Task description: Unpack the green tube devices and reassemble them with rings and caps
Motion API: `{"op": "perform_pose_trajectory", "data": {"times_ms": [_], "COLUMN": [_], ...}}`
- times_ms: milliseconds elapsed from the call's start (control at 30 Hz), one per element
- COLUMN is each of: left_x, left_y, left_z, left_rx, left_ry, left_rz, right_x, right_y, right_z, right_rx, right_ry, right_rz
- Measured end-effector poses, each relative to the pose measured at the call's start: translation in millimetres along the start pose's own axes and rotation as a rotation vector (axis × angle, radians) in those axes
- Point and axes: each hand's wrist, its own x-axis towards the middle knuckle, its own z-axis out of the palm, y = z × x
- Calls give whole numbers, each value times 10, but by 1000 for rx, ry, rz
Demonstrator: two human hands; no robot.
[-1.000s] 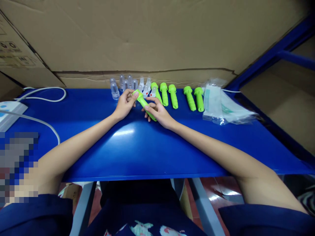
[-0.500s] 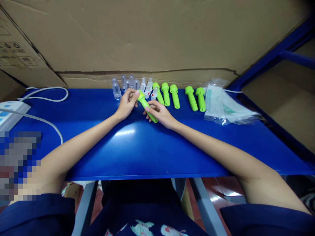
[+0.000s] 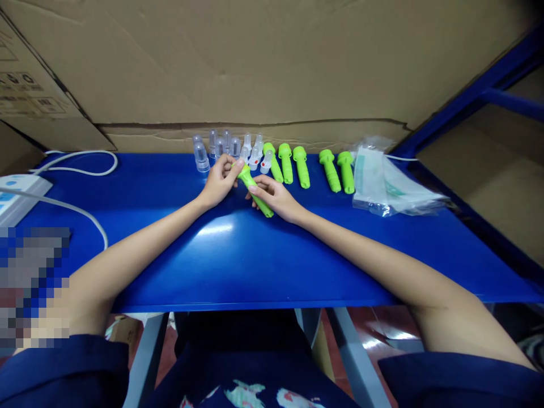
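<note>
Both hands hold one bright green flashlight-shaped body (image 3: 260, 196), tilted with its wide end up and to the left. My left hand (image 3: 220, 180) is closed on that wide end, thumb and fingers pinching it. Around the narrower handle, my right hand (image 3: 278, 198) is wrapped, its thumb on top. Just behind the hands stand several clear plastic caps (image 3: 201, 156) and several smaller clear-topped white pieces (image 3: 266, 162), some with a red dot. More green flashlight bodies (image 3: 302, 168) lie in a row to the right.
Plastic bags with white and green contents (image 3: 382, 181) lie at the right of the blue table (image 3: 255, 260). A white power strip (image 3: 21, 195) and cable (image 3: 85, 211) occupy the left. Cardboard (image 3: 255, 68) walls the back; a blue metal frame (image 3: 476, 107) rises on the right.
The held green body has shifted slightly, its lower end a little lower. Both hands keep their hold in nearly the same place.
</note>
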Motion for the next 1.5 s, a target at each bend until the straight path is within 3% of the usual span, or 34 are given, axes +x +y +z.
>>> {"op": "perform_pose_trajectory", "data": {"times_ms": [267,533,1000,1100,1233,1500], "left_x": [-11,-38,-25,-21,-29,-42], "left_y": [28,76,85,54,64,161], "left_z": [5,-2,-28,-22,-11,27], "left_rx": [40,168,249,123,22,31], "left_ry": [-36,-141,-187,-168,-186,-178], "left_rz": [-45,-24,30,22,-28,-109], "right_x": [-1,28,1,-15,-11,122], "right_y": [15,59,20,-13,-170,-460], "right_z": [-36,-14,28,23,-136,-1036], "right_rx": [-188,27,-18,-22,-117,-463], "right_ry": [0,-54,-17,47,241,674], "right_rz": [-93,0,0,-51,-197,-196]}}
